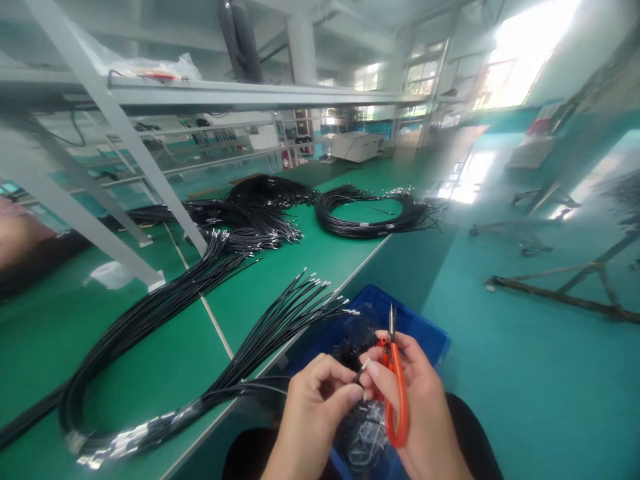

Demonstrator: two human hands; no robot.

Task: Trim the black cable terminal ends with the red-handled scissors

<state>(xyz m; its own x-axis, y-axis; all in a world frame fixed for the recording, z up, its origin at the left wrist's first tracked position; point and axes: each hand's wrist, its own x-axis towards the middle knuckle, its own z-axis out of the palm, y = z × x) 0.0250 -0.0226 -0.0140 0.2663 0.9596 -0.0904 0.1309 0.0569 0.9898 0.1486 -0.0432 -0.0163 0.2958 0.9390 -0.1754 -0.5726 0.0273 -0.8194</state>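
Note:
My left hand (323, 407) is closed, its thumb and fingers pinching a thin black cable (359, 375) close to its end. The cable's pale tip (367, 364) reaches my right hand (417, 380), whose thumb and forefinger meet around it. That same right hand keeps a pair of orange-handled snips (399, 393) against its palm, with the metal jaws pointing up and away. Both hands are above a blue bin (440, 343) that holds clear plastic scraps and dark pieces. Beside my left hand, a bundle of black cables (270, 327) with silvery tips fans out over the table edge.
The green table (280, 267) carries more cable bundles (260, 220) and a coiled bundle (357, 217). White shelf posts (125, 120) rise at the left under a long shelf (250, 93). A wheeled stand (560, 290) is on the floor at right. Another person's blurred arm (23, 237) shows far left.

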